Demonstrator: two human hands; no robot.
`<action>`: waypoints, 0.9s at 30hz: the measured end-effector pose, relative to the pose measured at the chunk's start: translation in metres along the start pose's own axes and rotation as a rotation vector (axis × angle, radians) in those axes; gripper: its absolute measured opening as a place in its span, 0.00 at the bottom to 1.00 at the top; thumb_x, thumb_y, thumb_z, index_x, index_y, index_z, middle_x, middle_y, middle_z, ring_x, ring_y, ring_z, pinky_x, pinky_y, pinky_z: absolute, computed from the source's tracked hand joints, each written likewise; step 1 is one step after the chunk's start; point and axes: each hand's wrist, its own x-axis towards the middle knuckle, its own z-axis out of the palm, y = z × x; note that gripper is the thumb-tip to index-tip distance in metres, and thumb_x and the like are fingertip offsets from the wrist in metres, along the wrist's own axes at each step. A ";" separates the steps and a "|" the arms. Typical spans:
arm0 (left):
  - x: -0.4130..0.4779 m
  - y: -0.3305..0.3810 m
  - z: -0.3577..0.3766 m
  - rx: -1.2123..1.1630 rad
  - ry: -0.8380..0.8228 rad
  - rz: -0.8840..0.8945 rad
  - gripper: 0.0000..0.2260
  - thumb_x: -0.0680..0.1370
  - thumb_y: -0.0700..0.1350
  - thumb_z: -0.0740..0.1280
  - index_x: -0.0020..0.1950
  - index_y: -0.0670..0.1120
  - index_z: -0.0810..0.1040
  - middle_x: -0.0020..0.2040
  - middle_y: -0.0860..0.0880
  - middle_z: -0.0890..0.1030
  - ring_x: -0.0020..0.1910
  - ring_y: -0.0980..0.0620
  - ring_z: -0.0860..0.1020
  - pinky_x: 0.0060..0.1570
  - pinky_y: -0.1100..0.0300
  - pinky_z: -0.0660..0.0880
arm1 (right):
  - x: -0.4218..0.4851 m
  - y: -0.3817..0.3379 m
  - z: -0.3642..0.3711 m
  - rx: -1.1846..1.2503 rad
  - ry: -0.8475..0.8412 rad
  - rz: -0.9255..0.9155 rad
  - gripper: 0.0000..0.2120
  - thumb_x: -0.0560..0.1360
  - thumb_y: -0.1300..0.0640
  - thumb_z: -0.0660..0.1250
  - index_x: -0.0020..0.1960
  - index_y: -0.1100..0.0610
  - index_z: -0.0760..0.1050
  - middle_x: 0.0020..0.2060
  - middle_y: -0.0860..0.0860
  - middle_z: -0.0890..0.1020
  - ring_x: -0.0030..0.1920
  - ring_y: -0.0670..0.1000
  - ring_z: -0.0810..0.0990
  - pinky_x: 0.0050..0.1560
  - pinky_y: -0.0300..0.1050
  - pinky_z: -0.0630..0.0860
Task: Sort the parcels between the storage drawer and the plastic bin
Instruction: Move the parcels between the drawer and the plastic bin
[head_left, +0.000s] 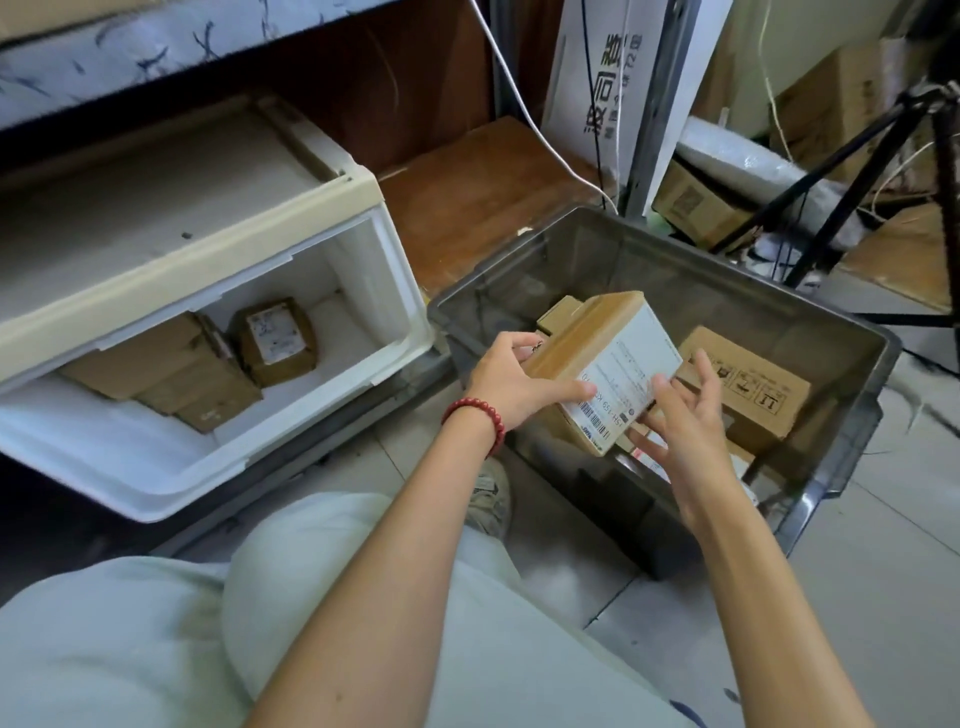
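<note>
Our left hand (511, 379) grips the left side of a labelled parcel (602, 364), and our right hand (685, 415) pinches its near end, thumb on the label. We hold it tilted above the grey plastic bin (675, 265). Left of the bin, the white storage drawer (104, 457) stands open with brown parcels (171, 374) inside. A printed box (748, 384) lies in the bin.

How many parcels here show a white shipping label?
2. One is the held parcel, between the left hand and right hand above the grey bin; the other is the small parcel in the white drawer. Labels on other parcels may be hidden.
</note>
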 end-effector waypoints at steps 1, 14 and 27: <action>0.002 0.002 -0.001 0.005 -0.006 0.003 0.37 0.63 0.52 0.81 0.66 0.52 0.67 0.64 0.53 0.72 0.62 0.54 0.72 0.62 0.48 0.74 | 0.001 0.000 -0.002 -0.026 0.022 -0.014 0.27 0.81 0.52 0.59 0.76 0.40 0.53 0.68 0.49 0.72 0.61 0.51 0.77 0.51 0.47 0.77; 0.002 -0.006 -0.005 -0.220 0.082 0.054 0.36 0.73 0.62 0.66 0.75 0.48 0.61 0.71 0.48 0.69 0.66 0.53 0.70 0.67 0.54 0.67 | -0.001 0.001 -0.001 0.221 0.040 0.129 0.06 0.82 0.53 0.58 0.51 0.54 0.71 0.56 0.52 0.79 0.55 0.53 0.80 0.58 0.50 0.77; -0.003 0.001 -0.013 0.165 0.235 0.049 0.22 0.82 0.55 0.54 0.76 0.56 0.58 0.70 0.48 0.61 0.69 0.49 0.62 0.61 0.55 0.65 | -0.008 -0.007 0.008 0.395 0.011 0.142 0.15 0.81 0.63 0.58 0.67 0.58 0.73 0.52 0.50 0.83 0.56 0.50 0.81 0.55 0.46 0.78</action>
